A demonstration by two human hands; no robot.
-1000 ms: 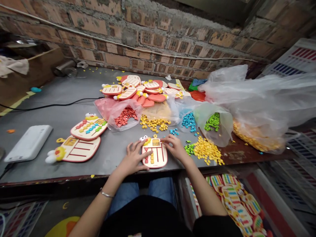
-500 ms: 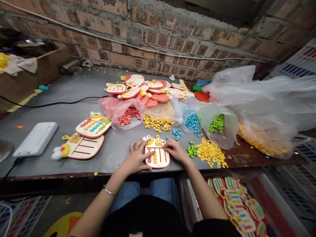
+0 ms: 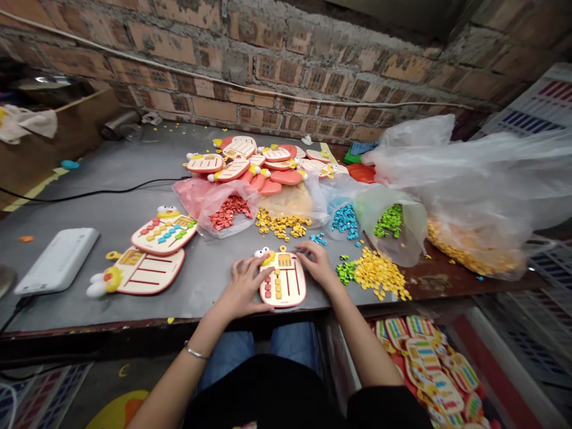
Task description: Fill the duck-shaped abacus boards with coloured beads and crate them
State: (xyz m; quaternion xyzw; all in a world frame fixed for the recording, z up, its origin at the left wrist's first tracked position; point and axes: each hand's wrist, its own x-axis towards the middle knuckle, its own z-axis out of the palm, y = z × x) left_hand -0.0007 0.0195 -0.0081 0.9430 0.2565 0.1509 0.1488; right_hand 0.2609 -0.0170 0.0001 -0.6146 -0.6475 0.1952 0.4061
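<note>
A cream, duck-headed bead board (image 3: 286, 292) with a red rim lies flat at the table's front edge. Red beads (image 3: 268, 286) and yellow beads (image 3: 277, 284) sit in its two left slots; the two right slots show no beads. My left hand (image 3: 245, 285) holds the board by its left side, fingers spread over the edge and thumb low. Beside the upper right corner, my right hand (image 3: 318, 267) has its fingers apart, with nothing visible in them. A small blue bead pile (image 3: 319, 239) and loose green beads (image 3: 345, 272) lie near the right hand.
A filled board (image 3: 164, 232) overlaps an unfilled board (image 3: 154, 274) on the left, near a white power bank (image 3: 58, 260). Stacked boards (image 3: 241, 170) lie behind bags of red beads (image 3: 230, 213) and other colours. Yellow beads (image 3: 379, 274) are heaped at right.
My right hand has come away from the board's upper slots, and its fingers have moved apart. My left hand stays on the board. The whole view has shifted slightly.
</note>
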